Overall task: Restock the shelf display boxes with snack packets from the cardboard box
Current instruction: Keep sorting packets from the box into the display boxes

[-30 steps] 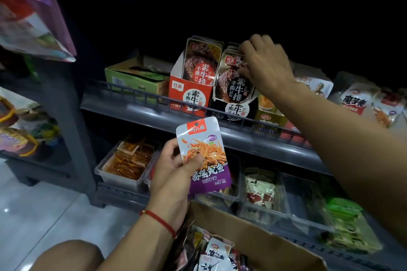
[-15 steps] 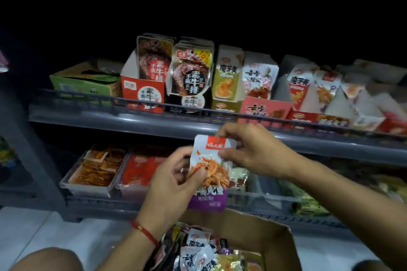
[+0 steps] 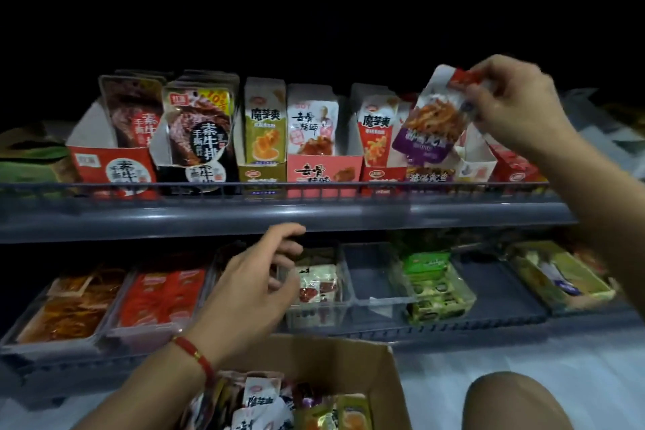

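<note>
Packet (image 3: 431, 122) is pinched at its top by the right hand (image 3: 513, 101) over a shelf box (image 3: 467, 164). Nothing is held in the left hand (image 3: 251, 293), fingers loose, above the cardboard box (image 3: 384, 380).

Upright packets (image 3: 263, 122) crowd the upper shelf; one lower tray (image 3: 375, 276) lies open.

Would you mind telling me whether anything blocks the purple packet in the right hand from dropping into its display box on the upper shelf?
Nothing visible does. The right hand pinches the purple packet by its top, tilted, above the open-topped display box with matching purple print; the wire rail runs lower, in front.
</note>
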